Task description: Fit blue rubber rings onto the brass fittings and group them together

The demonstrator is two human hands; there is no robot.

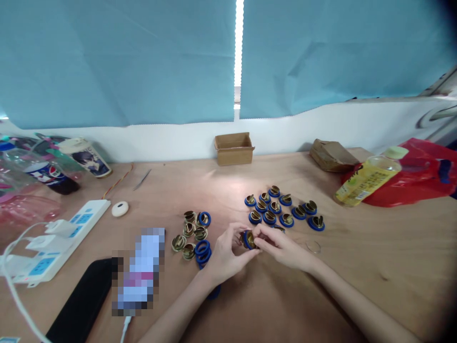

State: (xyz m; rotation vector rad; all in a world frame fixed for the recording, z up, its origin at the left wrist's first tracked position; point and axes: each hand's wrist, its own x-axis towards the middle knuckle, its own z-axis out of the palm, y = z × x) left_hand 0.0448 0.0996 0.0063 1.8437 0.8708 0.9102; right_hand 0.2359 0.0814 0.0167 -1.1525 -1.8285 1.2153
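Note:
My left hand (228,252) and my right hand (280,245) meet above the table, fingers closed on one round brass-coloured metal piece with a blue ring (251,239) around it. Fingers cover part of it. Beyond the right hand stand several similar brass pieces with blue rings (274,207), each with an upright flap. Left of my left hand lies a group of brass pieces without rings (189,230). Beside them are loose blue rings (203,251), partly hidden by the left wrist. One blue ring (204,218) rests at the group's back edge.
A small open cardboard box (234,156) stands by the wall. On the left are a phone (141,271), a black case (84,302), a power strip (67,243) and a cola bottle (52,176). A yellow drink bottle (369,177) leans against a red bag (417,176) at right.

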